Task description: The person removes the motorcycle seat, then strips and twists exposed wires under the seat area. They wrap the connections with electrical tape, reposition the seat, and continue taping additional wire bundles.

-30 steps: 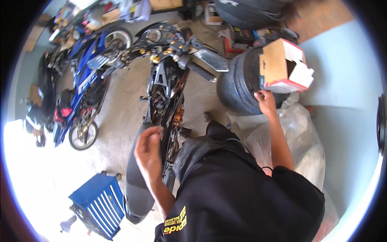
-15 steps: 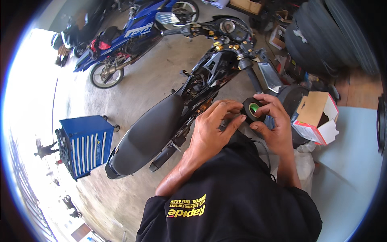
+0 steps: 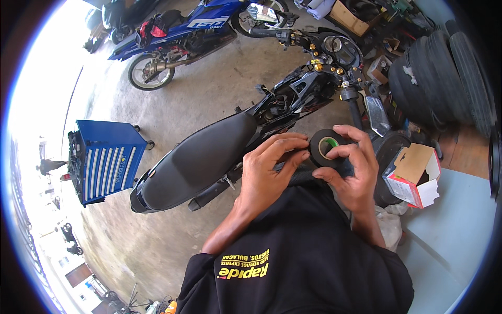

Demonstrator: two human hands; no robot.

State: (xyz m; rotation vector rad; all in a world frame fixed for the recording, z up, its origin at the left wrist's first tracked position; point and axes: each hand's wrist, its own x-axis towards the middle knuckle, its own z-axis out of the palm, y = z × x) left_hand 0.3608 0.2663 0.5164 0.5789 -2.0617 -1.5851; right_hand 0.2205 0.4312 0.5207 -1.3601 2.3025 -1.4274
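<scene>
A roll of black electrical tape point(image 3: 315, 148) with a green inner core is held up in front of my chest. My right hand point(image 3: 354, 170) grips it, fingers at the core and the far rim, thumb below. At the roll's left edge, my left hand point(image 3: 265, 166) is closed in a pinch, its fingertips at or very near the tape. Whatever lies between those fingertips is too small to make out. Beyond my hands stands a black motorcycle point(image 3: 201, 159), its body panels partly off ahead of the seat and some inner parts exposed.
To the left stands a blue tool cabinet point(image 3: 111, 165) on casters. A blue motorcycle point(image 3: 193, 31) is parked farther off. On the right are stacked black tyres point(image 3: 431, 78), an opened cardboard box point(image 3: 413, 178) and a light blue surface point(image 3: 444, 225).
The view has shifted, so the motorcycles sit higher and farther right. Both hands stay around the tape roll, which has turned its face more toward me.
</scene>
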